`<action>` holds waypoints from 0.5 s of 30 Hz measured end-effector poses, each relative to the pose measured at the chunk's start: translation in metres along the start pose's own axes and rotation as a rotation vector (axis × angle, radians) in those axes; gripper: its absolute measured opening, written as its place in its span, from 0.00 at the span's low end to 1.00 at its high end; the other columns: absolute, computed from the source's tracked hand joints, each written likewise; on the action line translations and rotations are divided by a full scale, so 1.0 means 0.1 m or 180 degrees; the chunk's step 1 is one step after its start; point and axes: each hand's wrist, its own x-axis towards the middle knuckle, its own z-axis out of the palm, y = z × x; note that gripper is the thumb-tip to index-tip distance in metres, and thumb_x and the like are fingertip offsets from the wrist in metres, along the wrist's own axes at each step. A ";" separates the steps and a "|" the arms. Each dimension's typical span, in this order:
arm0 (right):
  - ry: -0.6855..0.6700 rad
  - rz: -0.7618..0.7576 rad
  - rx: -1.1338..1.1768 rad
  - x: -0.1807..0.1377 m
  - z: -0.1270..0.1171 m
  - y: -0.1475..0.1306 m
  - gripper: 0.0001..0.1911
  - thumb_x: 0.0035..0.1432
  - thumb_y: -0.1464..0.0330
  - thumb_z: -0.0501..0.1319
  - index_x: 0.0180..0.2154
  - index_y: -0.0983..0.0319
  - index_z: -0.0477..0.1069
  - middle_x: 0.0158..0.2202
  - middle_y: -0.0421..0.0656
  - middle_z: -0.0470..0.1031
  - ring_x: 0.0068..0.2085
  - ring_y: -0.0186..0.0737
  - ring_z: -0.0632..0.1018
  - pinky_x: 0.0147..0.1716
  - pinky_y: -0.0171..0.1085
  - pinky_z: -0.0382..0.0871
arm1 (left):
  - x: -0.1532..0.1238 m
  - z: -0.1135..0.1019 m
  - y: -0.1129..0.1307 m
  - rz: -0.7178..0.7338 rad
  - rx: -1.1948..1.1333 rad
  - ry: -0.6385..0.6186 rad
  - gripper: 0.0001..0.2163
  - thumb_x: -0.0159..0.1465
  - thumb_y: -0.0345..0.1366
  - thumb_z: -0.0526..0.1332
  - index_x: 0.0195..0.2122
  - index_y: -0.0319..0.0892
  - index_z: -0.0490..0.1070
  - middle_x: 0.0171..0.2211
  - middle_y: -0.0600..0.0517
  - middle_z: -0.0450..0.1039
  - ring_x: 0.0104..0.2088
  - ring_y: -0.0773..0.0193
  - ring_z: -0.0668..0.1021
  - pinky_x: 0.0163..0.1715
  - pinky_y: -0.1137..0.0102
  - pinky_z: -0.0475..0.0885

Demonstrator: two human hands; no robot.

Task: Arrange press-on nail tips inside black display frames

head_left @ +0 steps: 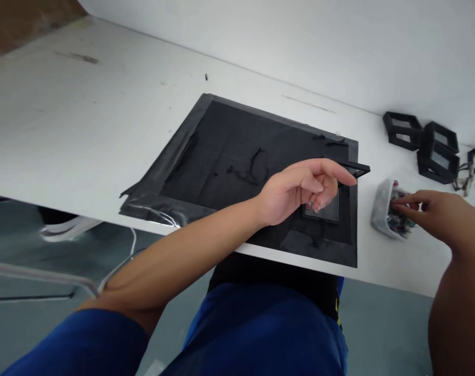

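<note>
- A black mat (237,151) is taped flat on a white table (65,120).
- Over the mat's near right corner, a small black frame (331,206) is pinched by the left hand (300,190).
- Just right of the mat, a small white tub (384,209) of tiny parts is entered by the right hand (437,216), fingers curled; no grip can be told.
- Beyond the tub, finished black frames (421,141) are grouped.

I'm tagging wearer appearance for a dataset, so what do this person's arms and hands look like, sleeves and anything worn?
Both forearms are bare down to the hands. The left hand and right hand wear no gloves, and no ring, watch or bracelet shows on either. A blue sleeve covers the left upper arm near the bottom edge of the picture. No sleeve is visible on the right arm, which runs out of view.
</note>
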 end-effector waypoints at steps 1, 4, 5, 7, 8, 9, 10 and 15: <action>0.0017 0.0011 0.0015 0.00 0.01 0.01 0.17 0.43 0.49 0.74 0.32 0.51 0.83 0.26 0.42 0.76 0.24 0.38 0.69 0.27 0.41 0.55 | 0.00 0.00 0.00 -0.0004 0.0014 -0.0011 0.11 0.54 0.34 0.57 0.36 0.39 0.73 0.20 0.56 0.63 0.22 0.69 0.68 0.22 0.70 0.59; 0.0111 -0.0026 0.0189 -0.04 0.02 0.07 0.18 0.43 0.48 0.73 0.33 0.50 0.82 0.26 0.41 0.76 0.24 0.39 0.70 0.26 0.42 0.57 | -0.01 0.01 0.01 -0.0062 0.0002 -0.0143 0.11 0.54 0.33 0.57 0.37 0.40 0.74 0.21 0.56 0.65 0.23 0.70 0.68 0.24 0.69 0.60; 0.0150 -0.0064 0.0297 -0.07 0.01 0.09 0.18 0.44 0.47 0.73 0.34 0.50 0.82 0.26 0.41 0.76 0.24 0.39 0.70 0.26 0.42 0.58 | -0.01 0.02 0.01 -0.0079 -0.0018 -0.0178 0.11 0.54 0.32 0.58 0.38 0.40 0.74 0.21 0.56 0.65 0.23 0.70 0.68 0.25 0.69 0.60; 0.0239 -0.0204 0.0602 -0.15 -0.02 0.11 0.21 0.47 0.46 0.70 0.37 0.51 0.82 0.29 0.42 0.78 0.25 0.37 0.72 0.26 0.42 0.61 | -0.01 0.02 0.01 -0.0101 -0.0042 -0.0196 0.11 0.54 0.32 0.58 0.38 0.40 0.75 0.22 0.56 0.66 0.23 0.70 0.68 0.25 0.69 0.60; 0.0314 -0.0315 0.0868 -0.21 -0.05 0.12 0.22 0.49 0.46 0.70 0.39 0.53 0.82 0.31 0.43 0.80 0.26 0.37 0.73 0.27 0.41 0.64 | -0.02 0.03 0.02 -0.0112 -0.0028 -0.0177 0.11 0.54 0.33 0.58 0.38 0.40 0.75 0.21 0.56 0.66 0.23 0.70 0.68 0.25 0.69 0.60; 0.0427 -0.0430 0.1200 -0.27 -0.07 0.10 0.22 0.49 0.47 0.70 0.40 0.54 0.81 0.34 0.44 0.81 0.29 0.37 0.75 0.28 0.41 0.66 | -0.02 0.04 0.02 -0.0125 0.0008 -0.0148 0.11 0.54 0.33 0.58 0.37 0.40 0.75 0.21 0.56 0.66 0.23 0.70 0.68 0.25 0.69 0.60; 0.0576 -0.0533 0.1583 -0.34 -0.09 0.08 0.21 0.49 0.49 0.71 0.40 0.55 0.81 0.36 0.46 0.81 0.30 0.38 0.76 0.29 0.41 0.67 | -0.02 0.04 0.03 -0.0147 0.0074 -0.0108 0.11 0.54 0.33 0.58 0.37 0.39 0.75 0.21 0.56 0.66 0.23 0.70 0.68 0.25 0.70 0.60; 0.0982 -0.1039 0.3841 -0.70 -0.15 -0.21 0.12 0.47 0.61 0.75 0.33 0.58 0.80 0.25 0.41 0.74 0.23 0.33 0.69 0.21 0.38 0.61 | -0.01 0.08 0.03 -0.0258 0.0389 -0.0093 0.10 0.56 0.32 0.59 0.36 0.39 0.77 0.21 0.56 0.67 0.24 0.71 0.67 0.26 0.71 0.60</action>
